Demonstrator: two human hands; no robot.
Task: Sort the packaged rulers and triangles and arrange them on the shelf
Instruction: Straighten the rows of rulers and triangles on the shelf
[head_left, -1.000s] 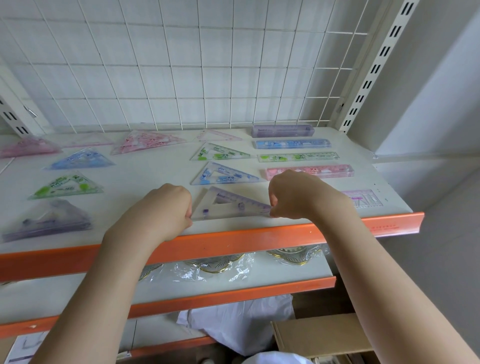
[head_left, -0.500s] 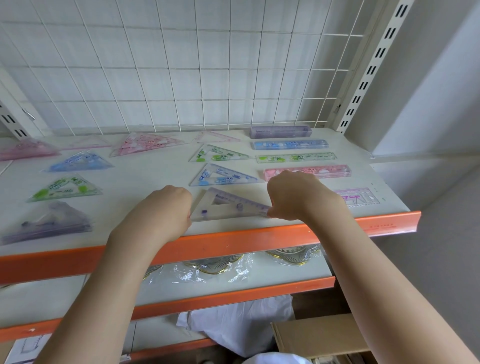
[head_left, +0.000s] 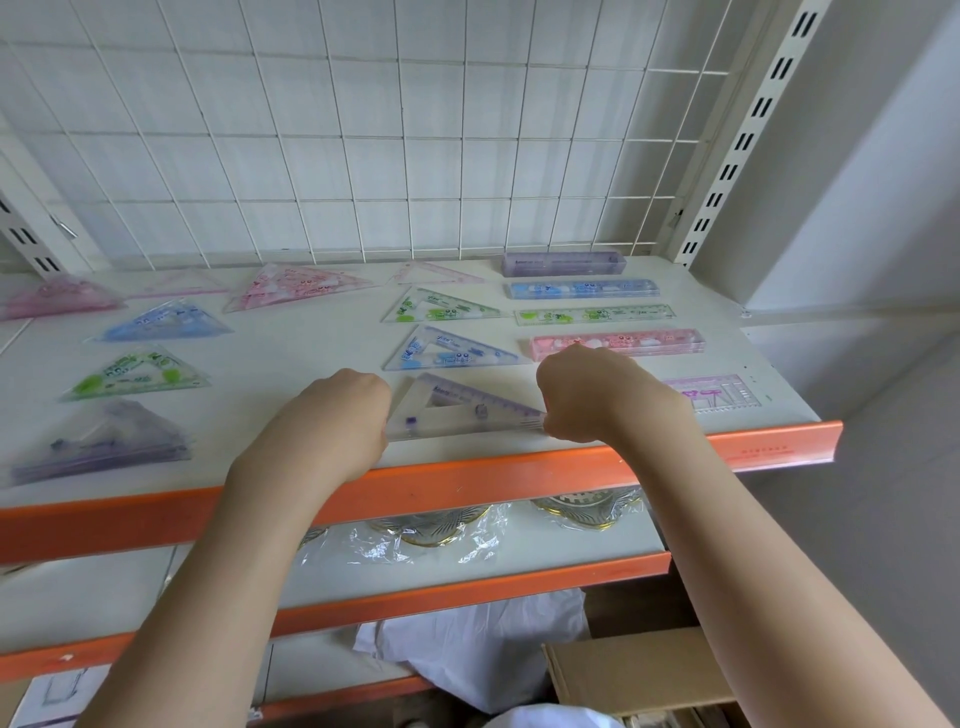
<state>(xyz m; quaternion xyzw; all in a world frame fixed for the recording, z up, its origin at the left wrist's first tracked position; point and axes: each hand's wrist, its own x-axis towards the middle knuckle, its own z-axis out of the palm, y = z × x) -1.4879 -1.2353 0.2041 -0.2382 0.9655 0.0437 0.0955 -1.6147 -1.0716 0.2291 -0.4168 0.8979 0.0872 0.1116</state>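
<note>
A clear purple triangle (head_left: 462, 410) lies flat near the front edge of the white shelf (head_left: 311, 358). My left hand (head_left: 337, 415) holds its left corner and my right hand (head_left: 587, 395) pinches its right tip. Behind it lie a blue triangle (head_left: 447, 351), a green triangle (head_left: 441, 309) and a pink triangle (head_left: 431, 273). To the right, a pink ruler (head_left: 618, 343), green ruler (head_left: 595, 314), blue ruler (head_left: 582, 288) and purple ruler (head_left: 563, 263) lie in a column. A purple stencil ruler (head_left: 714, 392) sits behind my right wrist.
At the left lie packaged triangles: purple (head_left: 104, 441), green (head_left: 135, 371), blue (head_left: 166, 322) and pink (head_left: 296, 286). A wire grid (head_left: 363, 130) backs the shelf. The orange shelf lip (head_left: 467, 478) runs below. Wrapped glass dishes (head_left: 431, 530) sit on the lower shelf, a cardboard box (head_left: 639, 675) below.
Both hands stay on the purple triangle's two ends; it has hardly shifted on the shelf. The camera view moved slightly.
</note>
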